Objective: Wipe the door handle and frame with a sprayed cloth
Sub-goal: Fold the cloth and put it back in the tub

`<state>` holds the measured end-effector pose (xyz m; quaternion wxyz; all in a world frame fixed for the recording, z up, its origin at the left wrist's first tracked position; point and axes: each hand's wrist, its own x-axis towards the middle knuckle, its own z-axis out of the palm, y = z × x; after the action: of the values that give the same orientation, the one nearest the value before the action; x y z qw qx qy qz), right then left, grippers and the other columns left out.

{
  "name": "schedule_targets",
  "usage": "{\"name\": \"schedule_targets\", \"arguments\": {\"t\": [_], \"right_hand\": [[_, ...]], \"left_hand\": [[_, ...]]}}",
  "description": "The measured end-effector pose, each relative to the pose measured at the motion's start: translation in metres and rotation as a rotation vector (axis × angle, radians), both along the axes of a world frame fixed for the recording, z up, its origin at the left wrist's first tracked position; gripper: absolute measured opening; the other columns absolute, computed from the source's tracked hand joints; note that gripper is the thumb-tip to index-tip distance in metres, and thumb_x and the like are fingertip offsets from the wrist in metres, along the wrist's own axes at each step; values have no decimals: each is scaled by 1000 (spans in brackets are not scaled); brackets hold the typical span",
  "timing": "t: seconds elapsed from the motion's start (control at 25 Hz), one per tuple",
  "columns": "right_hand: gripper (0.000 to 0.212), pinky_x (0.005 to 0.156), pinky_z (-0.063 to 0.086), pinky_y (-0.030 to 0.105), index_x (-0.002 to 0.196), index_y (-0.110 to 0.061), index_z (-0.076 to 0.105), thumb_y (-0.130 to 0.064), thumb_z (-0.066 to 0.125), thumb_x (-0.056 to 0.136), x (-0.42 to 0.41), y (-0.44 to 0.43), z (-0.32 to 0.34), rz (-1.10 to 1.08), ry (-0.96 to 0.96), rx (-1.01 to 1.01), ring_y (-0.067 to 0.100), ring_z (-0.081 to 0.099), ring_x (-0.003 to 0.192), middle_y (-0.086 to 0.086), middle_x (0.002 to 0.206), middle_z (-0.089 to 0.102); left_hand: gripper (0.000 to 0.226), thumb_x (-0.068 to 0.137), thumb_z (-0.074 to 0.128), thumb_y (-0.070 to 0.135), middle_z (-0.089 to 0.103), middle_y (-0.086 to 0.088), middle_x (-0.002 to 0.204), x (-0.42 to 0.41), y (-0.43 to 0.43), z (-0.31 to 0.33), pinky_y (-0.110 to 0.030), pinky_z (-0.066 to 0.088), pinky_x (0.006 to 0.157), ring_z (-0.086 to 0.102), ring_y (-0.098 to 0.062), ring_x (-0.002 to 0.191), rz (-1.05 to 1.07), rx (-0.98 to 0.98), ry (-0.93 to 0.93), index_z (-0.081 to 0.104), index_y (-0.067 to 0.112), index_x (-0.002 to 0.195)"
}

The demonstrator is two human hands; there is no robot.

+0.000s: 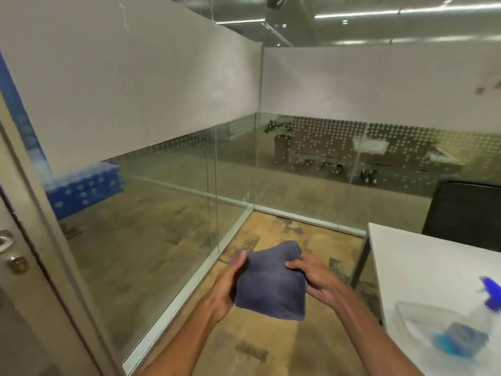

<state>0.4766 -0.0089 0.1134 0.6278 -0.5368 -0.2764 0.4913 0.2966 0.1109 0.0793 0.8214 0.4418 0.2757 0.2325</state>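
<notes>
Glass partition walls (168, 191) around small office corner, brown floor below.

Head view: both hands at chest level over floor, holding folded blue-grey cloth (271, 283) between them. Left hand (230, 280) closed on left edge, right hand (311, 280) closed on upper right corner; probably arranging cloth into flat pad for wiping. Spray bottle (461, 332) lies on white table (433, 267) at right, blurred, no hand on it. Door handle (5, 241) and door frame (40, 226) at far left, well apart from cloth; wiping not yet begun.
</notes>
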Motion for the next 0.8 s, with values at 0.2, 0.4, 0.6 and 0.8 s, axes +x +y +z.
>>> {"name": "schedule_targets", "arguments": {"t": [0.2, 0.4, 0.6, 0.8], "right_hand": [[29, 93, 51, 41, 114, 3, 60, 6, 58, 85, 78, -91, -6, -128, -64, -45, 33, 66, 106, 23, 114, 67], [46, 83, 56, 35, 123, -9, 47, -17, 70, 85, 134, -174, -2, -327, -367, -196, 27, 66, 102, 13, 116, 65], [38, 87, 56, 31, 115, -26, 50, -26, 71, 84, 171, -240, -2, -463, -613, -133, 22, 61, 107, -1, 116, 61], [31, 83, 55, 21, 107, -28, 67, -17, 76, 80, 198, -285, -6, -382, -692, -72, 12, 61, 108, -13, 113, 65]], "left_hand": [[42, 75, 82, 11, 76, -8, 102, 92, -80, 10, -28, 59, 77, 73, -21, 95, 84, 229, 126, 67, 4, 114], [47, 71, 85, 9, 74, -9, 101, 167, -146, 17, -30, 57, 68, 71, -21, 87, 73, 289, 175, 64, 7, 113], [80, 64, 89, 6, 59, -6, 118, 220, -194, 17, -48, 57, 87, 61, -25, 104, 85, 559, 211, 45, 27, 127], [58, 63, 85, -7, 70, 14, 105, 255, -212, 14, -35, 58, 89, 64, -16, 108, -125, 690, 146, 69, 36, 97]]}}
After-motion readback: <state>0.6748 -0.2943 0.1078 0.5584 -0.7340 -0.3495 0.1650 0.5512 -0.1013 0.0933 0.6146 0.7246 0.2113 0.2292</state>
